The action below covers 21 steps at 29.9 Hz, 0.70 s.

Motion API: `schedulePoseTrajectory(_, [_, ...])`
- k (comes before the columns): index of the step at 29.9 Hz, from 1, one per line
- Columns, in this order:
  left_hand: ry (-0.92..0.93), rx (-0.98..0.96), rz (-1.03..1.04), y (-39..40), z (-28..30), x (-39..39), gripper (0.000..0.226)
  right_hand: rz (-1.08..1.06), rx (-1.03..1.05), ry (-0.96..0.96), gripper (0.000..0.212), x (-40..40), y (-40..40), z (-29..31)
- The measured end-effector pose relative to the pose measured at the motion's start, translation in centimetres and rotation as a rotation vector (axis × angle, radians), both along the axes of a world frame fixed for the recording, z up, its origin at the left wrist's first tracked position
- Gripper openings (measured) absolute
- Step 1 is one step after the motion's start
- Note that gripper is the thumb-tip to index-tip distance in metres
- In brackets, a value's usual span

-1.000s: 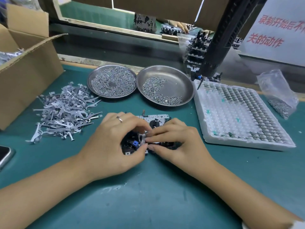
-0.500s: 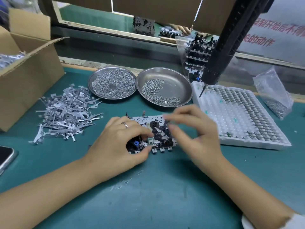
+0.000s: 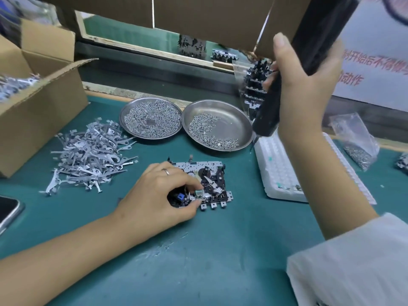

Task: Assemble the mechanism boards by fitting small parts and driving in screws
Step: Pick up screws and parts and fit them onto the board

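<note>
A mechanism board, grey metal with black parts and a blue piece, lies flat on the green mat. My left hand rests on its left half, fingers curled over it and thumb and fingertips pinching parts at its near edge. My right hand is raised at the upper right and grips the black hanging electric screwdriver, whose tip points down past the right dish's rim. Two steel dishes hold screws: the left dish is nearly full, the right dish has fewer.
A heap of grey metal levers lies left of the board beside an open cardboard box. A white parts tray sits under my right forearm. A plastic bag of screws lies far right. A phone is at the left edge.
My right hand left the board, rose to the upper right and took hold of the hanging screwdriver. My left hand stayed on the board.
</note>
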State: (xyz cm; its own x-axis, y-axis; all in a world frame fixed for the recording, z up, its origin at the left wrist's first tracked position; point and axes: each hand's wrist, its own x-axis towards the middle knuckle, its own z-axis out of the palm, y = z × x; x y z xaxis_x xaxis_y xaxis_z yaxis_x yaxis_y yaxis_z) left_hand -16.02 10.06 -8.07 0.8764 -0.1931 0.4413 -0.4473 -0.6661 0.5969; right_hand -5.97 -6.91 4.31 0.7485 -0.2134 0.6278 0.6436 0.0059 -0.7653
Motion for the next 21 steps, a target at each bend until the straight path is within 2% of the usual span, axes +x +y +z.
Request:
schedulePoseTrajectory(2, [0.012, -0.025, 0.003, 0.0, 0.0, 0.0, 0.02, 0.092, 0.037, 0.026, 0.025, -1.4, 1.2, -0.9])
schedulePoseTrajectory(7, [0.024, -0.051, -0.009, 0.0, 0.2, 0.0, 0.021, 0.304, 0.145, 0.061, 0.015, -5.4, 3.6, -3.9])
schedulePoseTrajectory(14, [-0.02, -0.055, -0.016, -0.1, 0.2, 0.0, 0.018, 0.378, 0.21, 0.044, 0.01, -6.5, 4.4, -4.7])
schedulePoseTrajectory(21, [0.016, -0.065, -0.016, 0.0, 0.2, 0.1, 0.018, 0.416, 0.2, 0.021, 0.01, -6.7, 4.7, -4.8])
